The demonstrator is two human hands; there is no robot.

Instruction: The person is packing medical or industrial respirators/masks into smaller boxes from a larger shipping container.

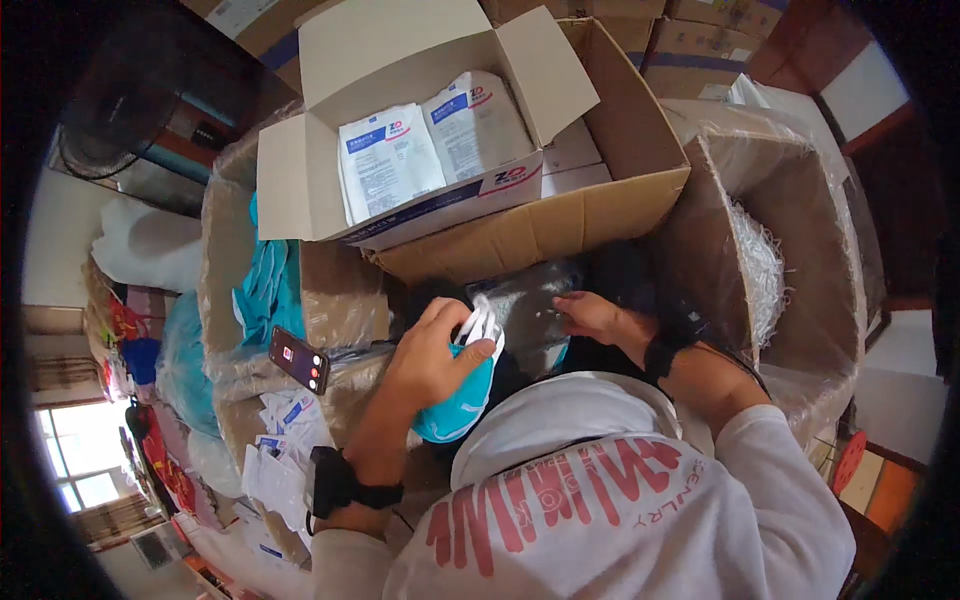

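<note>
My left hand [435, 355] is closed around a teal cup-shaped face mask [455, 405] with white straps bunched at its top. Whether more masks are stacked inside it, I cannot tell. To its right, my right hand [592, 318] has its fingertips pinched at the edge of a greyish see-through plastic bag [530, 310] over my lap. A bit of teal shows below the bag. Straight ahead, an open white carton [420, 215] holds white printed packets [390, 160] standing side by side.
The white carton rests in a larger brown box [540, 230]. More teal masks [270, 285] fill a plastic-lined box at left, beside a phone [298, 360] and loose white packets [285, 460]. At right, a lined box [810, 220] contains white straps [757, 270]. Stacked cartons [700, 55] stand behind.
</note>
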